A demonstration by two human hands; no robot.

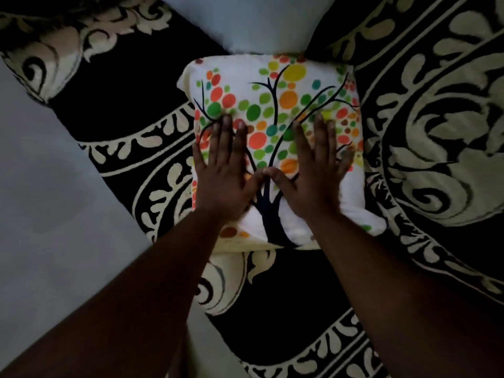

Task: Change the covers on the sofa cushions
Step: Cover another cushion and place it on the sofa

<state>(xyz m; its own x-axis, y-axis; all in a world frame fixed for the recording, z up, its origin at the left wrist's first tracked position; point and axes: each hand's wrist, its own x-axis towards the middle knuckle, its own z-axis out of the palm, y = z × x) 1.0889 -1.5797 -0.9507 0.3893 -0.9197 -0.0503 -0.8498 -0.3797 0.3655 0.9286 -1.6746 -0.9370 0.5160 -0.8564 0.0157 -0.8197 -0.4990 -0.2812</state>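
We see the cushion (pixel 275 148) lying flat on the rug (pixel 436 132), wearing a white cover printed with a dark tree and coloured dots. The cushion is close to square, so we cannot tell a long axis; the tree gives it a direction, with the trunk at the edge nearest our wrists and the branches spreading away beyond our fingertips.

Both of our hands press flat on it. The left hand (pixel 226 170) lies on the left half and the right hand (pixel 313 173) on the right half, fingers straight and spread wide, holding nothing. The two thumbs meet, touching or nearly so, over the trunk between the palms.

Beyond the fingertips the far edge of the cushion touches a plain white pillow (pixel 245 23). Outside the left little finger the cushion's left edge runs close by, with black-and-cream rug past it. Outside the right little finger the right edge is just as near, again with patterned rug past it. Below the wrists the near edge sags a little, and its right corner pokes out past the right forearm.

Farther left of the left forearm the rug ends at a pale bare floor (pixel 54 214).
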